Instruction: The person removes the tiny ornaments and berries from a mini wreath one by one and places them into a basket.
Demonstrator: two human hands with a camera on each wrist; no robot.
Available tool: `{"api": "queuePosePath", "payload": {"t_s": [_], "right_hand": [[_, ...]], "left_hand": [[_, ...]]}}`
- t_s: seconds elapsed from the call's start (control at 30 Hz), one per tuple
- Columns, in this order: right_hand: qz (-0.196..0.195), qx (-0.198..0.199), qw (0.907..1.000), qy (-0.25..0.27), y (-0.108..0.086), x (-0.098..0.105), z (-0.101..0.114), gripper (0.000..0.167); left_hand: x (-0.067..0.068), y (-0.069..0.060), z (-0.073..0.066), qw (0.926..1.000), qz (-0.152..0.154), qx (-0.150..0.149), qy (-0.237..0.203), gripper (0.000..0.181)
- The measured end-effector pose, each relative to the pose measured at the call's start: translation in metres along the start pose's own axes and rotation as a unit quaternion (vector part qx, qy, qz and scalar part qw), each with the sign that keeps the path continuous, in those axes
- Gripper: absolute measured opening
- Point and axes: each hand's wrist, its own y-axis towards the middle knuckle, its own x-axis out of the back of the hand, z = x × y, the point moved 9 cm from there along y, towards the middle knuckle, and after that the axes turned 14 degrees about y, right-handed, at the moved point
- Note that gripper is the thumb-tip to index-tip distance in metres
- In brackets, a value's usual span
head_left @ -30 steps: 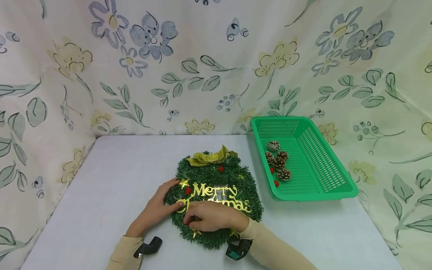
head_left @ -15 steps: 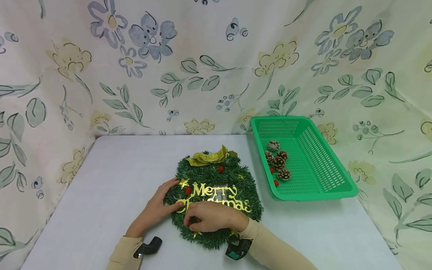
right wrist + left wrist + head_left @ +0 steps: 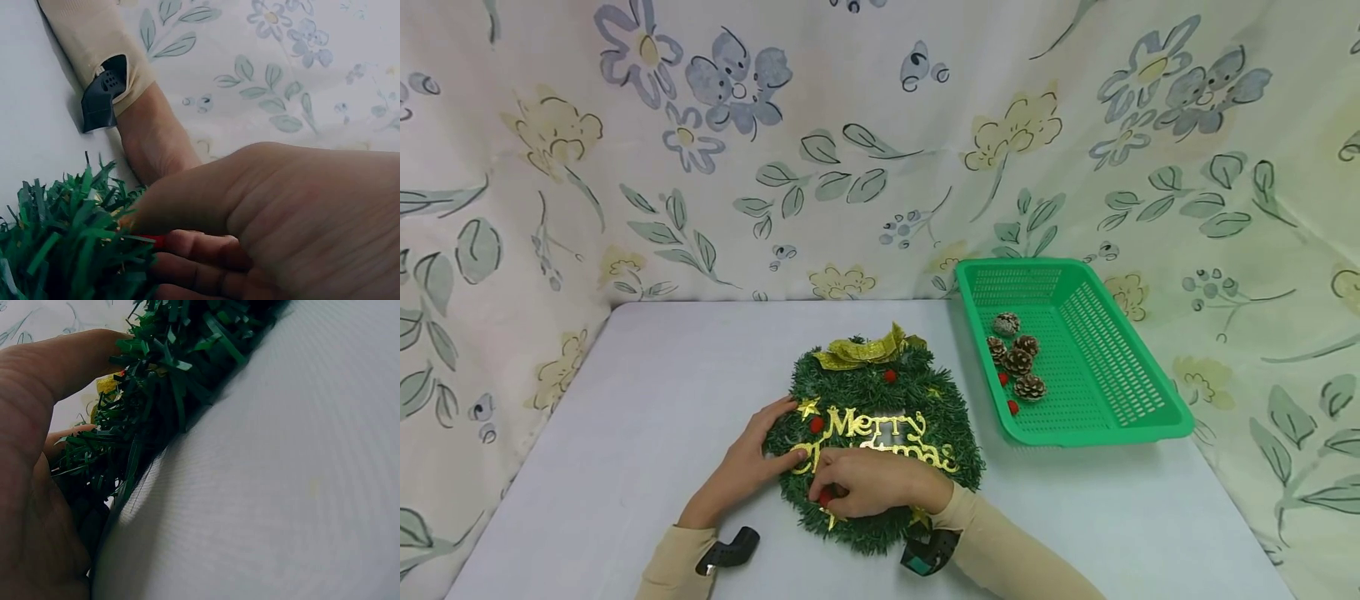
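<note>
A green tinsel Christmas wreath point(image 3: 955, 408) lies on the white table, with gold "Merry Christmas" lettering point(image 3: 850, 422) across its middle and a gold bow point(image 3: 861, 353) at the top. My left hand point(image 3: 747, 458) holds the wreath's left edge, thumb over the front and fingers around the outer side. Low on the wreath's left part, my right hand point(image 3: 880, 482) pinches a small red ball point(image 3: 825, 497) against the tinsel. In the right wrist view only a sliver of the red ball point(image 3: 153, 239) shows between thumb and fingers. A gold star point(image 3: 832, 520) sits just below it.
At the right stands a green plastic basket point(image 3: 1112, 437) holding several pine cones point(image 3: 1017, 362) and two red balls point(image 3: 1012, 407). Other red balls point(image 3: 817, 425) and gold stars point(image 3: 808, 407) dot the wreath. A floral curtain point(image 3: 880, 167) hangs behind the table.
My right fingers have shifted very slightly, and more of the red ball shows between them. The left hand and the wreath stay in place.
</note>
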Motion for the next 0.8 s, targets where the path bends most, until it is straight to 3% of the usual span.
{"api": "queuePosePath", "payload": {"t_s": [0.37,0.8], "right_hand": [[0.004,0.005,0.9999,-0.012,0.0006,0.0008,0.0021,0.020],[0.014,0.025,0.9975,-0.064,0.0039,-0.0006,0.0082,0.013]], "left_hand": [[-0.0006,-0.0002,-0.0001,1.0000,0.001,0.000,-0.001,0.077],[-0.0007,-0.0012,0.0006,1.0000,0.001,0.001,-0.001,0.077]]}}
